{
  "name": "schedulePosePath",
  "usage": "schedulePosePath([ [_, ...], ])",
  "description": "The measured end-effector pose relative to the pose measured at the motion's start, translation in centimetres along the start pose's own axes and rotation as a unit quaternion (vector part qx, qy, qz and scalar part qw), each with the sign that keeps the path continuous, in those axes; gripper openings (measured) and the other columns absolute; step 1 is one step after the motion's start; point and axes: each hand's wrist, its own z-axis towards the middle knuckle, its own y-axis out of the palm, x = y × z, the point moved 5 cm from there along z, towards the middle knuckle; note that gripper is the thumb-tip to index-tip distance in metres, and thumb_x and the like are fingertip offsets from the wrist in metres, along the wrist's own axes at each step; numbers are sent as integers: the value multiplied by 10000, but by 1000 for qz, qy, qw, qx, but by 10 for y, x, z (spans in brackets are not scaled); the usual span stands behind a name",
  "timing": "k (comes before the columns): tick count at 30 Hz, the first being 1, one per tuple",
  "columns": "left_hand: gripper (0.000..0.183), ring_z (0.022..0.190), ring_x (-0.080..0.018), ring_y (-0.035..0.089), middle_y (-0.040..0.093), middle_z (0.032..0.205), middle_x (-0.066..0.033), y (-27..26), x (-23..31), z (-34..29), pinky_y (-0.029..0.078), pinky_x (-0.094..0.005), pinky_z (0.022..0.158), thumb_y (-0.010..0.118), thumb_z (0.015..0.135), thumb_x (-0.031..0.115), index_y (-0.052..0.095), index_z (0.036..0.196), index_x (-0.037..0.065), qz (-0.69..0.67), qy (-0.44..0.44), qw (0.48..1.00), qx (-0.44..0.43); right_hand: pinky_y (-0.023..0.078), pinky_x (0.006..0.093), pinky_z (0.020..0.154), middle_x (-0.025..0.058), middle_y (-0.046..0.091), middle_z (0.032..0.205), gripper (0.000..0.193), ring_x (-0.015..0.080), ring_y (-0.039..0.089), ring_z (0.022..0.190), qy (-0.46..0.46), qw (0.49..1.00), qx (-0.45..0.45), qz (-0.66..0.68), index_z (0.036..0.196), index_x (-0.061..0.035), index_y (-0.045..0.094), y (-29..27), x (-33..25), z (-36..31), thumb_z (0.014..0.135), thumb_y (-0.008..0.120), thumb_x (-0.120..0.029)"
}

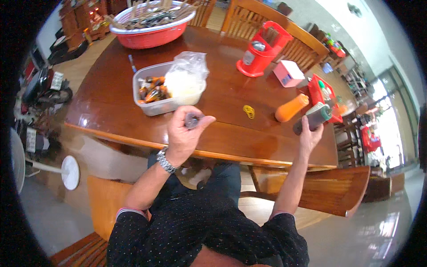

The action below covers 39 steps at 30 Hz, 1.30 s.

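Fingers were found clamped: right hand [310, 136] on dark bottle [316, 117], left hand [184, 132] on small object [191, 120]. Toppling of orange bottle [290, 108] was judged possible if bumped leftward.

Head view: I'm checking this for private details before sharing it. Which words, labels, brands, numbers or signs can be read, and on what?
None can be read reliably.
Upper white plate on a motorbike: too small and blurred.
Lower white plate: likewise.
Label on the red cutlery holder: too small.
Pink box: small mark, unreadable.
Dark bottle in the right hand: no lettering legible.
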Motion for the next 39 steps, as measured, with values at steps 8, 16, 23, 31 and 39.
schedulePosePath([
  [8, 303, 730, -34, 497, 593, 841, 47, 6, 8, 0, 449, -208, 649, 874, 865, 105, 605, 1003, 79, 8, 31, 999, 6, 513, 438, 998, 192, 640, 1268, 694, 317, 639, 1131, 83, 984, 137, -75, 1356, 69, 523, -38, 127, 21, 839, 881, -225],
  [16, 306, 689, -35, 500, 594, 794, 45, 11, 0, -5, 449, -216, 606, 879, 864, 129, 608, 995, 75, 6, 19, 1000, 16, 370, 489, 1177, 248, 421, 1542, 939, 332, 426, 1436, -168, 918, 249, -259, 1533, 48, 355, -7, 58, -11, 843, 886, -305],
  [23, 335, 654, -60, 543, 645, 787, 10, 9, 10, -8, 481, -243, 598, 900, 840, 157, 611, 983, 66, 36, 44, 998, 8, 355, 462, 1194, 284, 405, 1558, 1011, 373, 435, 1433, -33, 994, 8, -104, 1586, 50, 229, 69, 73, 12, 882, 844, -333],
  [31, 322, 681, -116, 601, 655, 804, -24, -6, 11, -4, 501, -289, 609, 899, 835, 190, 632, 963, 64, 83, 55, 995, 11, 462, 422, 1088, 172, 609, 1360, 682, 298, 579, 1274, -178, 973, -86, -122, 1447, -5, 509, 90, 7, 0, 877, 835, -186],
  [39, 304, 717, -184, 635, 665, 839, -60, 6, 10, -6, 515, -315, 635, 890, 833, 206, 656, 952, 53, 109, 39, 993, -11, 362, 538, 1140, 77, 630, 1256, 551, 275, 575, 1250, -568, 748, -182, -290, 1278, -217, 706, 90, -181, -60, 740, 734, -104],
])
